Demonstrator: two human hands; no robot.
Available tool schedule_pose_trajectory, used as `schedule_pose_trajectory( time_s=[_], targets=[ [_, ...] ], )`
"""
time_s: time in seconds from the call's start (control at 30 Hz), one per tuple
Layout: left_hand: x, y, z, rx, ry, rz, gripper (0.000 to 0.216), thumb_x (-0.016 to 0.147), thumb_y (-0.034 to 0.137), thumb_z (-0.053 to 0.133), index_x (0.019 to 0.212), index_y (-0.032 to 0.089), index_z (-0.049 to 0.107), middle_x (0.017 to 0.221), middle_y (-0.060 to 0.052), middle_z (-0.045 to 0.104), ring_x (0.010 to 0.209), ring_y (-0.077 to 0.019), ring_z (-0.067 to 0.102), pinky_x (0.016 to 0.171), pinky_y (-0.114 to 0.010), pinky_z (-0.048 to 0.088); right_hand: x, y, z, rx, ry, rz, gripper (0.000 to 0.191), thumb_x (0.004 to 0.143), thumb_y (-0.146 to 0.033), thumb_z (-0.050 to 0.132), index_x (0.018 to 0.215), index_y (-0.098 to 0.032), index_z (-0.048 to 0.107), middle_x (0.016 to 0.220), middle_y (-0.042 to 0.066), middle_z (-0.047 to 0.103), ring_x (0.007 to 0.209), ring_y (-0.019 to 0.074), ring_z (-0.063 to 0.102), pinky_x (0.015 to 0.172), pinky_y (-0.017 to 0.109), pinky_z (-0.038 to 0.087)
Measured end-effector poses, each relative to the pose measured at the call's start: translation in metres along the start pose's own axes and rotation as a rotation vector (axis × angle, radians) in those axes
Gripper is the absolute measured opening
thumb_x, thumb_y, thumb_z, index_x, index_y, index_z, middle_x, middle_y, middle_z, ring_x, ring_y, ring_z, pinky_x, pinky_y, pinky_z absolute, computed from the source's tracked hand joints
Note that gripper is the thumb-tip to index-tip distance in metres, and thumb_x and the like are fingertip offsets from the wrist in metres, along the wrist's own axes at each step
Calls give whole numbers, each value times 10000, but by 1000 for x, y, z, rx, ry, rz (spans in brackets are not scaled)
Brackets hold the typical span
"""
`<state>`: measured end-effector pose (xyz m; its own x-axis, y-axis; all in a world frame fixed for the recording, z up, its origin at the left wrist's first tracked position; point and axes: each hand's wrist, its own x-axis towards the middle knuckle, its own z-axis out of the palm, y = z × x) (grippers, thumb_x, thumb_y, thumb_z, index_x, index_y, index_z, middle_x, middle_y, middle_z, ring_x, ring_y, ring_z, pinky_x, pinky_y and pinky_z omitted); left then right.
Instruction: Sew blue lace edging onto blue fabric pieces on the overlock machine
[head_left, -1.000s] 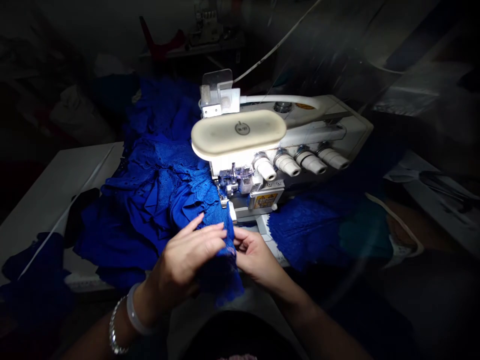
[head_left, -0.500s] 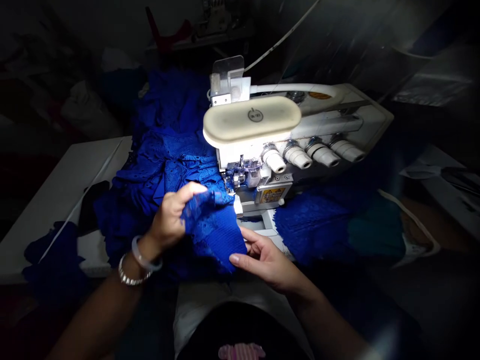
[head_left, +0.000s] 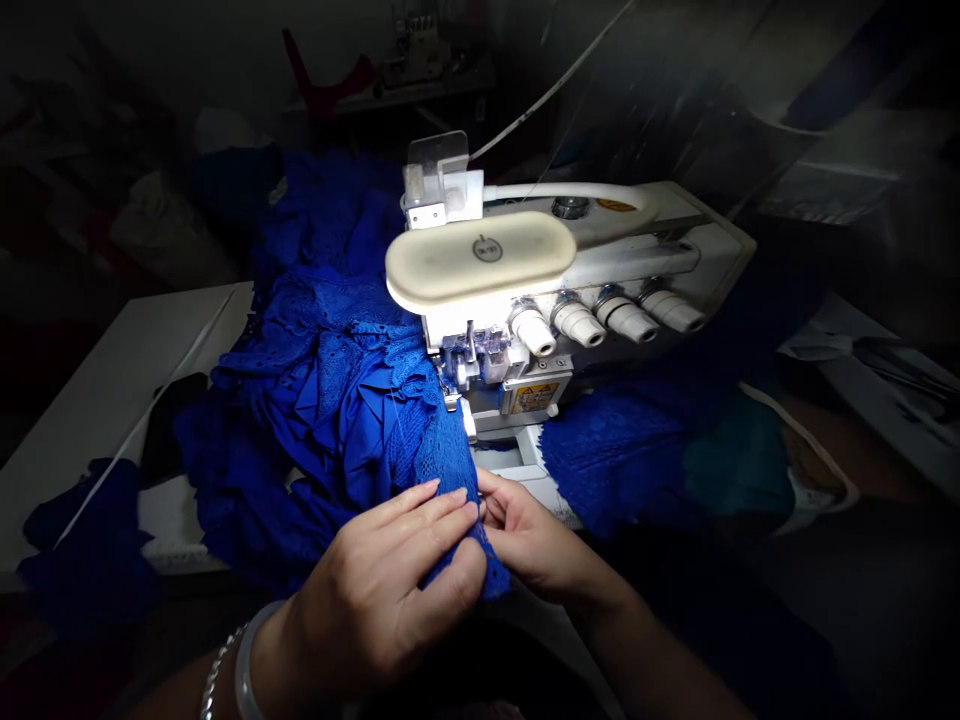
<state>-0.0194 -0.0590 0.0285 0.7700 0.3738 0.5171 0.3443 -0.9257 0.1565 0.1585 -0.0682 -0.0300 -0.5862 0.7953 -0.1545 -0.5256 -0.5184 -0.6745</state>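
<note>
A strip of blue lace fabric (head_left: 450,455) runs from beneath the presser foot of a white overlock sewing machine (head_left: 630,255) towards me. My left hand (head_left: 390,575) lies over the near part of this strip, its fingers together and its thumb bent in, holding the cloth. At the strip's right edge my right hand (head_left: 536,540) grips the lace; its fingertips are partly hidden behind the fabric and the left hand. Left of the needle area, a large bunched heap of blue fabric (head_left: 337,370) covers the table.
An oval lamp (head_left: 480,260) lights the needle area. More blue lace (head_left: 615,450) lies right of the machine beside teal cloth (head_left: 739,465). A white table (head_left: 97,350) extends left, with a white cord across it. Another machine (head_left: 416,50) stands in the dark background.
My left hand has come down and towards me, from holding up the lace edge to lying over the strip beside my right hand. The lace now lies flatter. The view has shifted slightly.
</note>
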Motion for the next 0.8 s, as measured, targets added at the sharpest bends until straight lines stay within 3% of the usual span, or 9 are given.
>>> schedule_pose_trajectory(
  time_s=[0.17,0.27,0.37,0.47,0.57,0.67,0.8],
  targets=[
    [1,-9,9,61,14,-7,218,959,99,413,998,95,628,1041,-128,742,1054,-223,694,985,-433,550,12,-7,6,-57,111,6,396,709,-286,816,1066,-167,693,779,26,705,590,89,592,578,181,473],
    [-2,-23,16,57,26,-52,226,960,97,407,1034,108,620,1071,-131,734,1113,-239,665,1045,-503,488,21,-4,3,-209,265,-64,288,703,-328,792,905,-136,719,666,18,675,566,112,571,540,210,446],
    [-5,-43,16,-67,-8,-110,240,973,177,421,1105,132,616,1159,-142,705,1217,-262,601,1120,-557,381,26,3,-2,-339,437,-144,243,696,-344,781,796,-133,713,607,5,648,521,104,525,485,208,402],
    [-5,-56,7,-274,53,-219,236,954,242,501,1141,153,613,1129,-125,721,1146,-249,651,1141,-509,377,25,9,-6,-378,510,-179,249,683,-373,792,779,-157,716,666,17,682,560,125,566,529,235,464],
    [-5,-45,-1,-322,85,-263,253,955,221,498,1173,156,610,1114,-104,730,1075,-221,689,1115,-445,438,19,12,-7,-369,472,-158,269,672,-399,803,799,-171,736,726,32,711,614,159,615,582,275,518],
    [-8,-18,0,-178,-12,-177,277,979,151,410,1159,134,620,1136,-89,724,1142,-183,651,1131,-407,424,12,11,-4,-320,383,-146,288,682,-414,800,829,-172,750,751,41,727,694,193,657,682,320,551],
    [-8,7,10,-18,17,-88,291,977,97,366,1075,65,639,1067,-116,742,1118,-193,664,1074,-394,486,8,6,1,-270,309,-157,273,723,-426,774,830,-176,750,809,55,744,746,201,680,773,342,557]
  ],
)
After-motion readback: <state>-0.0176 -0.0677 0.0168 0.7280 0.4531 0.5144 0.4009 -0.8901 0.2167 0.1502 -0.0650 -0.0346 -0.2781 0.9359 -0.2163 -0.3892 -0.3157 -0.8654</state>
